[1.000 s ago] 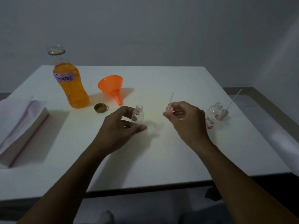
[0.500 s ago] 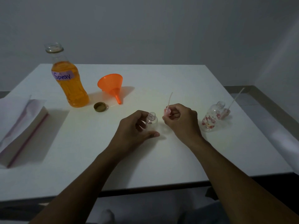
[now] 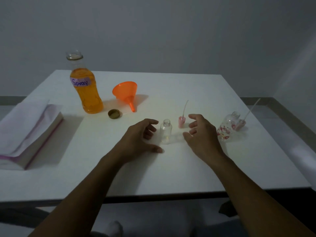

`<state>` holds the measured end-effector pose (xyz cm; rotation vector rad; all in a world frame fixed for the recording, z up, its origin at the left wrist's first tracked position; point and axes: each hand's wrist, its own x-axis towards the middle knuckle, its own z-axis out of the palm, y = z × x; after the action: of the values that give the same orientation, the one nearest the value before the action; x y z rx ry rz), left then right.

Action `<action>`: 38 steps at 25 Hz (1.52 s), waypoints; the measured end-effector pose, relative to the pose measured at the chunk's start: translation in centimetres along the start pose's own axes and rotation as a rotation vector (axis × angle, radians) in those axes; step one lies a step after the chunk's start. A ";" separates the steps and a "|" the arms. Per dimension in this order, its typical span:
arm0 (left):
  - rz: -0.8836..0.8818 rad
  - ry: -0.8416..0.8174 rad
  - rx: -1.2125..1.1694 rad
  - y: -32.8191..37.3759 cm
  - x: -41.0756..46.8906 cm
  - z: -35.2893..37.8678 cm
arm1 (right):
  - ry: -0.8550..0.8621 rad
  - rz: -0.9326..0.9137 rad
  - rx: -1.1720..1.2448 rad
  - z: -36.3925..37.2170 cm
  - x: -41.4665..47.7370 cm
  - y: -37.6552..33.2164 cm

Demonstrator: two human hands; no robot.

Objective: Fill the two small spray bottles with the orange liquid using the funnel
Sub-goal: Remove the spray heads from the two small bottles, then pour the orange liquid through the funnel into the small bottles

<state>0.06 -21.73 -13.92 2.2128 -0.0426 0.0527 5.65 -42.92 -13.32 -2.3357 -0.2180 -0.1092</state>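
Note:
A small clear spray bottle (image 3: pixel 166 132) stands upright and uncapped on the white table (image 3: pixel 171 168). My left hand (image 3: pixel 142 135) is open just left of it, not touching. My right hand (image 3: pixel 201 134) is open to its right. A pink spray cap with its tube (image 3: pixel 182 120) stands between them, behind the bottle. A second small bottle with a flower print (image 3: pixel 227 127) leans at the right, its pink cap and tube (image 3: pixel 242 123) beside it. The large bottle of orange liquid (image 3: pixel 86 89), labelled "Spray", stands open at the back left. The orange funnel (image 3: pixel 126 93) lies on its side.
A gold lid (image 3: pixel 113 113) lies in front of the large bottle. A book under loose white sheets (image 3: pixel 27 132) rests at the table's left edge. The table's front edge runs close to my forearms, and a wall stands behind.
Both hands have let go: the left released the clear bottle, now standing, and the right set down the pink cap. Both hands have opened and drawn slightly apart.

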 end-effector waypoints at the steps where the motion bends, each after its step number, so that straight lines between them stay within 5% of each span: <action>1: -0.025 -0.022 0.031 -0.2 -0.4 -1.1 | 0.030 0.010 0.001 -0.4 -1.0 -0.3; 4: -0.093 0.028 0.027 -0.7 -2.3 -4.9 | 0.068 0.032 0.067 -0.4 -4.5 -1.1; 11: -0.176 0.629 -0.226 -2.8 -4.2 -8.9 | 0.087 -0.134 0.123 4.6 -11.6 -4.5; 18: -0.252 0.899 -0.441 -5.9 -0.6 -11.3 | -0.044 -0.235 0.173 9.8 -5.6 -11.8; 31: -0.185 0.727 -0.378 -10.6 4.4 -13.0 | -0.090 0.243 0.113 16.8 12.2 -18.2; 38: -0.233 0.794 -0.307 -9.9 4.0 -13.1 | -0.085 0.203 0.264 13.7 11.6 -18.3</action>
<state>4.27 -5.35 -13.74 1.7441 0.6024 0.7346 13.71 -19.14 -8.38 -2.0870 -0.0331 0.1135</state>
